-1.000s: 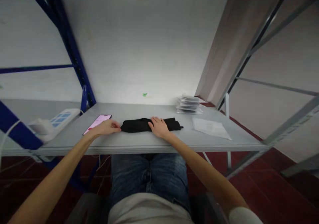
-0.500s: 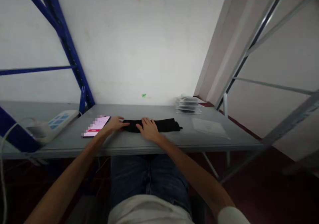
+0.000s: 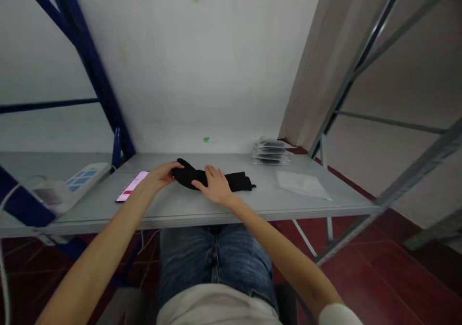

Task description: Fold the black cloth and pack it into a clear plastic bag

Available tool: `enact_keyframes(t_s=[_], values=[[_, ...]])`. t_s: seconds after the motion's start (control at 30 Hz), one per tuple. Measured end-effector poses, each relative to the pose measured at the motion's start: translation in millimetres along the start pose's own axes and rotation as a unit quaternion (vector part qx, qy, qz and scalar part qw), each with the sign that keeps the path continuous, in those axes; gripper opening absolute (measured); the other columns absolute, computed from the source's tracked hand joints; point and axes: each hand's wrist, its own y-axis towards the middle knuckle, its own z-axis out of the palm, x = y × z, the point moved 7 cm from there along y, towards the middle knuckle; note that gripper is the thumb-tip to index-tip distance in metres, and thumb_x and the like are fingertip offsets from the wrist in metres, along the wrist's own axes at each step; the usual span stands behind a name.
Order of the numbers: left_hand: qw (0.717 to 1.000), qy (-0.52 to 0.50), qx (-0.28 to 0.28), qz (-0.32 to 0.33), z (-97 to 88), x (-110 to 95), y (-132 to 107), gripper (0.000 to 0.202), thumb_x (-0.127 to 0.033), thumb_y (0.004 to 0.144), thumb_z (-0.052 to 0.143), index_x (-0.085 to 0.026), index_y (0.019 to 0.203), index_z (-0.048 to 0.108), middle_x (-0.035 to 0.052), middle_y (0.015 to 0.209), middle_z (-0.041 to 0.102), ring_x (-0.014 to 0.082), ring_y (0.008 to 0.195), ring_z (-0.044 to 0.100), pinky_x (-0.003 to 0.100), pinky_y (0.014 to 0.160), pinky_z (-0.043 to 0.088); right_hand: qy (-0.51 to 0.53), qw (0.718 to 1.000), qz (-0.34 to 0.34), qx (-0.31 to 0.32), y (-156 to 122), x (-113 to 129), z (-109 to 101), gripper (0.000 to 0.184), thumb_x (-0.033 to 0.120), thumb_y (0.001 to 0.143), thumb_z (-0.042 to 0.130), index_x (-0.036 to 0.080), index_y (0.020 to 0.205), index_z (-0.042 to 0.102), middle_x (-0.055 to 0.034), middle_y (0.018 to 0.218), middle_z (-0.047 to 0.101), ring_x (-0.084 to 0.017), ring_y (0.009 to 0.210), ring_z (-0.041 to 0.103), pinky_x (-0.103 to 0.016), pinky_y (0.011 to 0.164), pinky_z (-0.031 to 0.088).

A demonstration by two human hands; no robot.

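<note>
A long strip of folded black cloth [image 3: 236,181] lies across the grey table in front of me; its exact kind does not show. My left hand [image 3: 162,175] grips the cloth's left end, fingers and thumb closed on it, and that end is bent up off the tabletop. My right hand [image 3: 216,186] rests on the middle of the cloth, palm down, with its fingers stretched out and the thumb apart. Toward the right, the cloth stays flat and ends in a narrow dark tab.
Left of my left hand lies a phone [image 3: 133,186] with a lit screen. Farther left is a white power strip [image 3: 84,183]. A stack of clear packets [image 3: 270,152] stands at the back right, with a flat translucent bag [image 3: 303,184] before it. Blue and grey shelf posts frame the table [image 3: 216,214].
My left hand has taken hold of the cloth's left end and raised it, bending it. The cloth's right end has shifted slightly left. My right hand stays on the middle.
</note>
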Motion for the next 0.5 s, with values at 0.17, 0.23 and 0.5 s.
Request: enact_keyframes(t_s=[0.17,0.23,0.5], values=[[0.999,0.008,0.033,0.021,43.3,-16.4,3.6,0.041,-0.012,0.048,0.083,-0.017,0.087,0.070,0.0005,0.074,0.071,0.0158,0.069,0.064,0.024,0.059,0.046,0.055,0.990,0.083,-0.101,-5.2,-41.1,-60.9,0.075,0.058,0.108,0.016,0.006,0.150,0.050,-0.0213,0.154,0.051,-0.029,0.147,0.045,-0.046,0.124,0.030],[0.995,0.072,0.043,0.049,72.6,-17.9,-1.0,0.046,-0.016,0.051,0.085,-0.018,0.094,0.070,0.0002,0.071,0.070,0.0173,0.068,0.065,0.026,0.060,0.045,0.078,0.984,0.099,-0.124,-7.0,-57.1,-76.9,0.073,0.057,0.108,0.015,0.008,0.147,0.054,-0.0200,0.151,0.056,-0.028,0.143,0.049,-0.045,0.121,0.035],[0.959,0.163,0.140,0.184,139.3,-0.9,-33.6,0.043,-0.041,0.078,0.077,-0.019,0.112,0.064,-0.0009,0.073,0.066,0.0164,0.071,0.062,0.027,0.068,0.047,0.059,0.991,0.106,-0.050,-14.2,-71.8,-64.4,0.055,0.043,0.111,0.026,0.015,0.121,0.072,-0.0151,0.121,0.074,-0.025,0.117,0.067,-0.037,0.105,0.048]])
